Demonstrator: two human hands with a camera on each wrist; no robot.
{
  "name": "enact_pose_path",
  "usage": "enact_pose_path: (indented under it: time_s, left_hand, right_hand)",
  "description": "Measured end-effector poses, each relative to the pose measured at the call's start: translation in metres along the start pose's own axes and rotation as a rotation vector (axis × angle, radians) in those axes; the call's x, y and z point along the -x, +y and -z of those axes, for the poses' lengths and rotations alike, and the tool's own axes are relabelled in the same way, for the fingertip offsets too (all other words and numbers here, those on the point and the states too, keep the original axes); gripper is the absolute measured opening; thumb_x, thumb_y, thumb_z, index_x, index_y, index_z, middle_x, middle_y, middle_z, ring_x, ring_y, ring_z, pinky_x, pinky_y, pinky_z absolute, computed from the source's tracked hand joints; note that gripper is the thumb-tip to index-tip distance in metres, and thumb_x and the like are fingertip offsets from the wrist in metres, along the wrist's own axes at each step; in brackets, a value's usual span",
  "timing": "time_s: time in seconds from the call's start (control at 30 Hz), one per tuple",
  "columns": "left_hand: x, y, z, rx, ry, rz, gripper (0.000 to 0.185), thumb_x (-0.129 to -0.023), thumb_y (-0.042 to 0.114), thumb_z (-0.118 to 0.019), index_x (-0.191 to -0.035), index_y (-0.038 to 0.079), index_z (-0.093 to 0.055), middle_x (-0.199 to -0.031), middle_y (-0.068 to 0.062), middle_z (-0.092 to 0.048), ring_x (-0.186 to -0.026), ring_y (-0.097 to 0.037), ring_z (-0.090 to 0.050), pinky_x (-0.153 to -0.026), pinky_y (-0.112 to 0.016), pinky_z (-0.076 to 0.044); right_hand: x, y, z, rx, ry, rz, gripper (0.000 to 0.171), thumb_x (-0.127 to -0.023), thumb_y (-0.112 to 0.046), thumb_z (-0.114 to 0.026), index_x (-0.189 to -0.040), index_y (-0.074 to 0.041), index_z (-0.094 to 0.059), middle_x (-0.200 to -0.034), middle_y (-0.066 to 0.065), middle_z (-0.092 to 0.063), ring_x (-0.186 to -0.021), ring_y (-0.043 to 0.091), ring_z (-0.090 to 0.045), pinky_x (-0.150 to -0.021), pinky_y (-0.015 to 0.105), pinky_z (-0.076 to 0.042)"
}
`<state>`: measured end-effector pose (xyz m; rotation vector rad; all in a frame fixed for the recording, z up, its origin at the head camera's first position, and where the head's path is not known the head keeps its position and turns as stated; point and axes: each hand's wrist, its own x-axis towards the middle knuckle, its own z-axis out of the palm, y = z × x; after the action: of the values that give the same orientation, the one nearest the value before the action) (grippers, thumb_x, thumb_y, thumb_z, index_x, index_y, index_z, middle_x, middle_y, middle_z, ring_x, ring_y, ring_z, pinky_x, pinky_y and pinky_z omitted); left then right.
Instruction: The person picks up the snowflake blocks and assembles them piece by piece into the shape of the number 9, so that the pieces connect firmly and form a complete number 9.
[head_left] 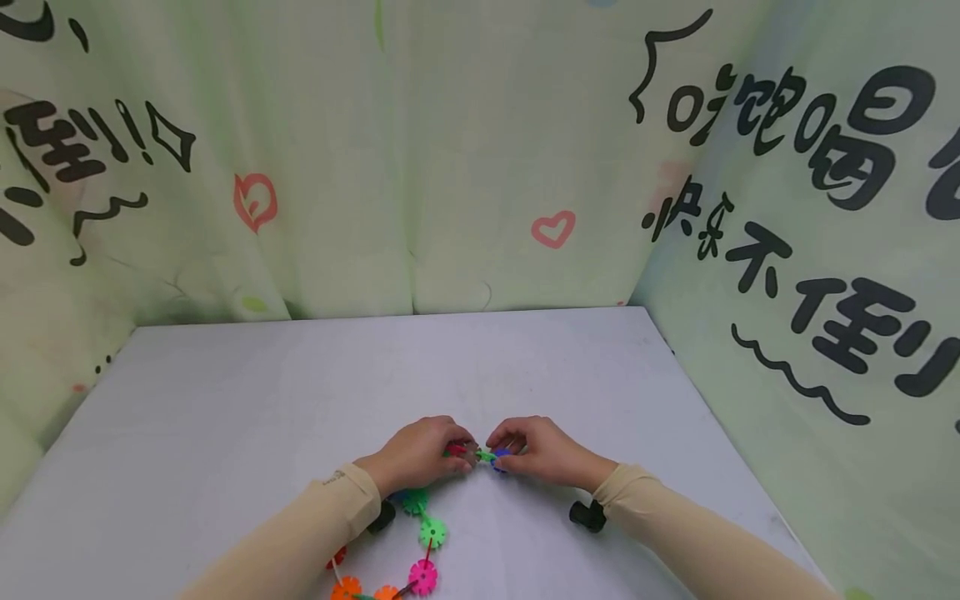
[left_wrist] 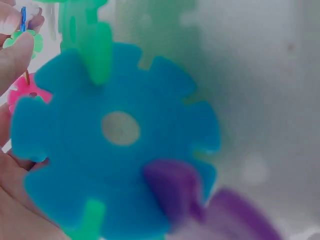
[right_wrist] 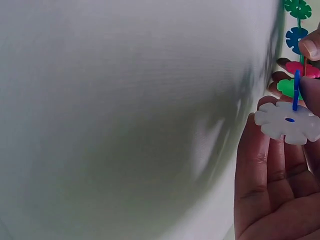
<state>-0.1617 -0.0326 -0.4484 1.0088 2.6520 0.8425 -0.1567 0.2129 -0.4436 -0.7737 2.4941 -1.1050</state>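
Observation:
My left hand (head_left: 427,454) pinches a chain of slotted, flower-edged plastic discs near its far end. A pink disc (right_wrist: 295,67) and a light green disc (right_wrist: 286,88) lie close to its fingertips. My right hand (head_left: 551,452) is beside it, gripping an edge-on blue disc (right_wrist: 296,92) and a white disc (right_wrist: 285,125) between thumb and fingers. The blue disc stands slotted into the white one. Close to the left wrist camera hang a large blue disc (left_wrist: 120,165) and a blurred purple disc (left_wrist: 240,215).
The rest of the chain curves over the white table (head_left: 262,400) by my left forearm, with a green disc (head_left: 432,533), a pink disc and orange discs (head_left: 347,588). Printed curtains (head_left: 465,167) stand behind and beside the table.

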Motion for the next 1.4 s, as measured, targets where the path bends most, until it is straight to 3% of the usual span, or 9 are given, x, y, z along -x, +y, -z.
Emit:
enact_pose_path:
  time_s: [0.2,0.4,0.57,0.7,0.87,1.1,1.4]
  left_hand:
    - [0.009,-0.004,0.004,-0.007,0.001,0.051,0.040,-0.088,0.032,-0.078,-0.122,0.012,-0.070,-0.109,0.002,-0.066,-0.098,-0.017,-0.061,-0.088,-0.038,-0.050]
    - [0.032,-0.013,0.016,0.032,-0.015,0.117,0.051,-0.084,0.036,-0.080,-0.128,0.012,-0.067,-0.120,-0.002,-0.063,-0.109,-0.021,-0.059,-0.096,-0.044,-0.048]
    - [0.048,-0.017,0.027,0.082,-0.081,0.174,0.069,-0.077,0.038,-0.086,-0.136,0.013,-0.060,-0.129,-0.006,-0.058,-0.117,-0.026,-0.055,-0.101,-0.049,-0.043]
    - [0.054,-0.015,0.035,0.050,-0.139,0.174,0.077,-0.072,0.038,-0.090,-0.137,0.013,-0.058,-0.132,-0.009,-0.054,-0.120,-0.030,-0.053,-0.102,-0.050,-0.042]
    - [0.059,-0.010,0.043,-0.047,-0.164,0.216,0.070,-0.067,0.029,-0.093,-0.128,0.010,-0.064,-0.118,-0.008,-0.058,-0.106,-0.027,-0.057,-0.095,-0.047,-0.048]
    - [0.059,-0.008,0.042,-0.208,-0.118,0.245,0.041,-0.065,0.026,-0.095,-0.093,0.010,-0.070,-0.083,0.002,-0.055,-0.073,-0.016,-0.052,-0.069,-0.037,-0.051]
    - [0.046,-0.015,0.037,-0.206,-0.065,0.249,0.030,-0.076,0.024,-0.089,-0.096,0.009,-0.072,-0.078,0.004,-0.058,-0.070,-0.015,-0.052,-0.067,-0.036,-0.050]
  right_hand:
    - [-0.001,0.001,-0.002,0.005,0.004,-0.015,0.017,-0.087,-0.008,-0.075,-0.103,-0.011,-0.070,-0.092,-0.008,-0.069,-0.078,0.010,-0.064,-0.072,0.027,-0.054]
    - [-0.001,0.002,-0.003,0.014,0.000,-0.047,0.017,-0.087,-0.007,-0.076,-0.102,-0.012,-0.070,-0.091,-0.009,-0.068,-0.079,0.011,-0.063,-0.071,0.026,-0.053]
    - [-0.002,0.003,-0.004,0.011,0.003,-0.050,0.017,-0.087,-0.007,-0.076,-0.102,-0.012,-0.070,-0.090,-0.009,-0.068,-0.079,0.011,-0.063,-0.071,0.026,-0.053]
    - [-0.003,0.004,-0.006,0.007,0.002,-0.046,0.017,-0.087,-0.007,-0.076,-0.102,-0.012,-0.070,-0.091,-0.008,-0.068,-0.078,0.010,-0.063,-0.072,0.026,-0.053]
    - [-0.003,0.002,-0.008,0.001,-0.003,-0.039,0.016,-0.087,-0.006,-0.076,-0.102,-0.011,-0.070,-0.092,-0.008,-0.068,-0.079,0.010,-0.063,-0.073,0.026,-0.053]
    - [-0.001,0.001,-0.007,0.001,0.005,-0.045,0.016,-0.087,-0.007,-0.076,-0.101,-0.011,-0.070,-0.091,-0.008,-0.068,-0.079,0.009,-0.063,-0.073,0.026,-0.053]
    - [0.003,0.002,-0.005,-0.006,0.006,-0.065,0.020,-0.088,-0.007,-0.075,-0.106,-0.008,-0.068,-0.095,-0.005,-0.069,-0.085,0.011,-0.065,-0.073,0.026,-0.053]
